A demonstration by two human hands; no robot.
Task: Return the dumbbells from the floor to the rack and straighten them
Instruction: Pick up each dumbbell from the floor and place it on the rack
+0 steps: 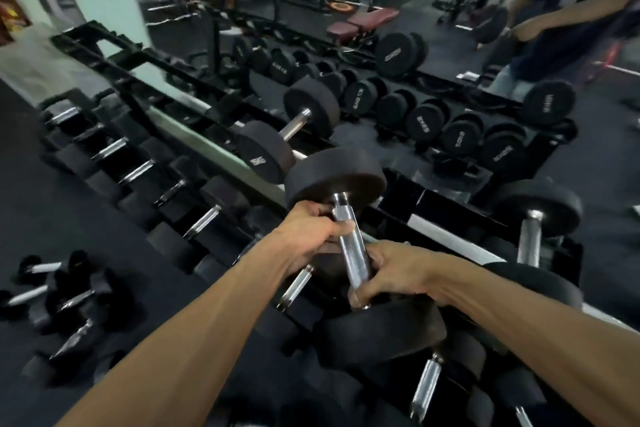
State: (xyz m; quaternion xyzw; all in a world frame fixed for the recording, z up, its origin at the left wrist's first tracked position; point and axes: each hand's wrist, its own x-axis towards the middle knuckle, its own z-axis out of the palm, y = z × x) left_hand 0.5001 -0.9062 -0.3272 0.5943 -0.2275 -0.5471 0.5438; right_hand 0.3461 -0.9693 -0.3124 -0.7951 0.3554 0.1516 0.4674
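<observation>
Together, both hands gripped the chrome handle of one large round dumbbell (348, 239): the left hand (308, 236) was wrapped around the upper part of the bar just under the far weight head, and the right hand (391, 274) was closed around its lower end, close above the near head. The dumbbell was tilted, its far head raised over the top tier of the rack (450, 218) and its near head down among the dumbbells on the lower tier. Just beyond it, another round dumbbell (287, 135) lay across the top tier, and a third (533, 218) sat to the right. Smaller hex dumbbells (138, 170) filled the lower row stretching away to the left. On the dark floor (69, 184) at lower left, several small dumbbells (65, 298) lay scattered. A wall mirror (415, 80) behind the rack showed a blurred person.
</observation>
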